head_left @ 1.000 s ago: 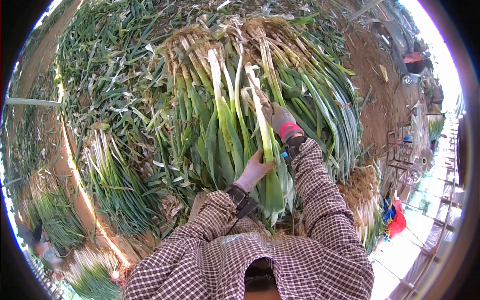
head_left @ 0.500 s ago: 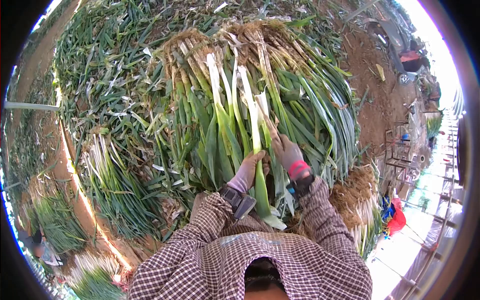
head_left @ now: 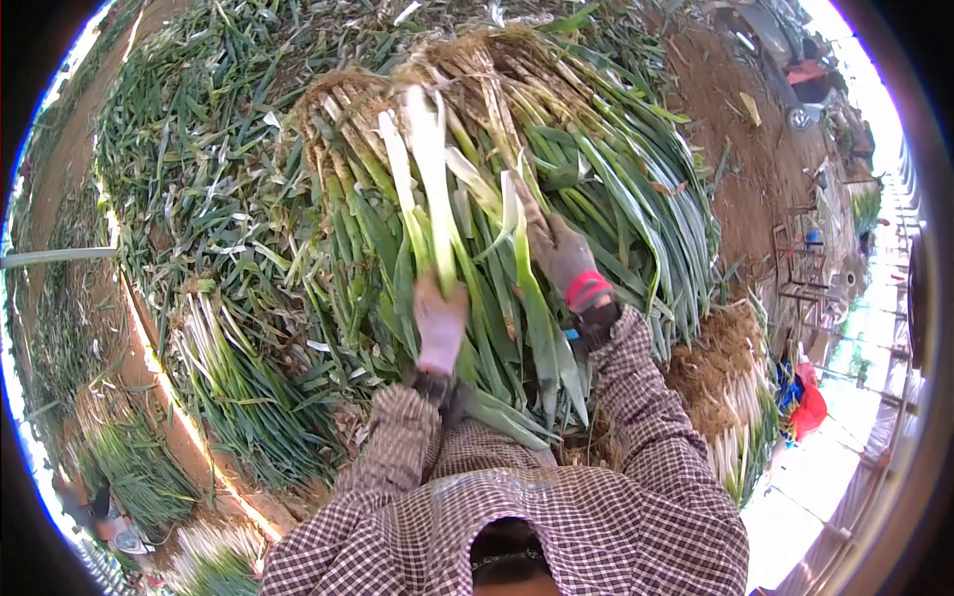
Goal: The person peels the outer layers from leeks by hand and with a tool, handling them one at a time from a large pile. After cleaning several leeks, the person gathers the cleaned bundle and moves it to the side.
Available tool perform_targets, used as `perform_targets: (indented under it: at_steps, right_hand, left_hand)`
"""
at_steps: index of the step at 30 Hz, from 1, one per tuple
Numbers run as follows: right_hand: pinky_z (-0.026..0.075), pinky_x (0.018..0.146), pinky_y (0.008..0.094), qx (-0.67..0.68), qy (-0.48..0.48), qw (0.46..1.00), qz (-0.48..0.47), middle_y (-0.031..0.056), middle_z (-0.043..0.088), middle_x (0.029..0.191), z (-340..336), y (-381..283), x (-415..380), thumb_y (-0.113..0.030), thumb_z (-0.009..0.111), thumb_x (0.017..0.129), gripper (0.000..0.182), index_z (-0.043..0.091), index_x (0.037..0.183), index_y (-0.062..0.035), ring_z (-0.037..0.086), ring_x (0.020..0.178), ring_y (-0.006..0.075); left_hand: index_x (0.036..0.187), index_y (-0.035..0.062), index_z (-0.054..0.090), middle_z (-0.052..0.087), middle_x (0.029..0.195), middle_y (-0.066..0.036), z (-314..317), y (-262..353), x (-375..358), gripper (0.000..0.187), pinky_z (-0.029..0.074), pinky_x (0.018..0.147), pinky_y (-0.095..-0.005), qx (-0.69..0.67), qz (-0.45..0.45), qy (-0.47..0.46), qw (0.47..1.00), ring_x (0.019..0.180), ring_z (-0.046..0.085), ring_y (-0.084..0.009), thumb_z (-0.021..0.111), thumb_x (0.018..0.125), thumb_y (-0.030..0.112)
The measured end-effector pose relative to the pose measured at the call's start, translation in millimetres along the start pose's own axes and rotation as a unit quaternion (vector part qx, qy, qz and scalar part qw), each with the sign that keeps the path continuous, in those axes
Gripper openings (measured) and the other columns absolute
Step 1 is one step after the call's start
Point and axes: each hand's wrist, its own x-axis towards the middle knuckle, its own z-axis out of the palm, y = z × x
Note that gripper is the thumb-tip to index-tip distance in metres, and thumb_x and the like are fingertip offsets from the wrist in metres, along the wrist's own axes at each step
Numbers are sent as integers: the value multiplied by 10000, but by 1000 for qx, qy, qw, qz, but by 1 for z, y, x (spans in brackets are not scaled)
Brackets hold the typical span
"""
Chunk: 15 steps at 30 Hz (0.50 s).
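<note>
A gloved left hand of mine, blurred by motion, is wrapped round a peeled leek whose white end points up the frame. My right hand, in a grey glove with a pink band, lies to the right at a loose strip of leaf or stalk; its fingers are pressed together, and what they grip is hard to make out. Under both hands spreads a large pile of unpeeled leeks, with brown roots at the top. Another white leek lies just left of the held one.
Leaf scraps cover the ground at the left. A bundle of thin leeks lies at lower left. More leeks with brown roots are at the right, near a red bag. A vehicle stands at upper right.
My left hand has moved left with the peeled leek, away from my right hand. My right hand has shifted slightly up and left.
</note>
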Motion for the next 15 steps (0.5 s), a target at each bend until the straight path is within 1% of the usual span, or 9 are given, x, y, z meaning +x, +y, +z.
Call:
perform_targets:
  at_steps: [2,4,5,6,8,10,11,14,15]
  right_hand:
    - [479,685,516,19,23,999,20,288,638,876,-19,25,-18,-421,504,962,399,569,1112,-57,619,847,476]
    - [477,686,510,32,25,997,68,291,634,863,-35,42,-46,-406,497,966,387,566,1117,-57,618,849,479]
    - [480,689,500,31,26,996,74,290,633,865,-39,56,-60,-399,500,967,387,564,1123,-51,620,851,478]
    - [484,693,491,30,29,996,78,290,633,867,-43,68,-71,-391,504,968,386,563,1130,-45,622,854,477]
    - [489,702,473,36,43,996,68,287,633,879,-46,86,-90,-378,514,968,393,558,1148,-32,627,863,472]
    - [493,713,456,50,62,996,46,282,636,897,-50,97,-109,-368,527,966,408,553,1172,-17,631,876,465]
    - [499,720,427,44,56,996,50,271,639,919,-53,101,-118,-353,554,957,422,547,1193,-3,638,890,448]
    - [501,720,407,73,44,995,47,267,641,924,-67,77,-132,-345,580,940,416,555,1189,-12,642,889,436]
    - [504,706,409,114,45,992,32,253,645,930,-67,78,-137,-329,600,930,396,554,1185,-30,649,875,420]
  left_hand:
    - [1270,-56,500,597,1130,-264,4,16,39,475,446,975,-446,182,140,160,960,1118,568,-342,664,877,156]
    - [1287,-66,474,597,1180,-260,28,54,65,487,452,982,-438,50,212,64,974,1133,581,-361,632,904,189]
    - [1285,-64,472,596,1203,-245,45,82,73,530,460,976,-429,13,135,-63,989,1132,589,-355,648,890,242]
    - [1283,-61,469,595,1225,-230,68,107,83,575,468,970,-419,-25,56,-186,981,1130,597,-350,664,876,295]
    - [1276,-58,474,616,1201,-209,146,102,119,684,494,938,-388,155,-2,-228,961,1112,616,-331,713,812,385]
    - [1257,-69,476,622,1179,-233,187,100,136,760,499,930,-394,276,-67,-210,935,1139,604,-332,740,757,437]
    - [1213,-76,501,650,1109,-238,205,97,135,684,510,886,-411,294,-86,-147,941,1079,631,-338,731,764,385]
    - [1163,-75,535,676,1018,-201,190,63,110,585,529,817,-398,86,-68,-191,975,965,666,-321,719,765,313]
    - [1130,-70,557,685,937,-154,165,71,90,482,543,725,-381,-57,-133,-234,961,832,679,-281,686,779,236]
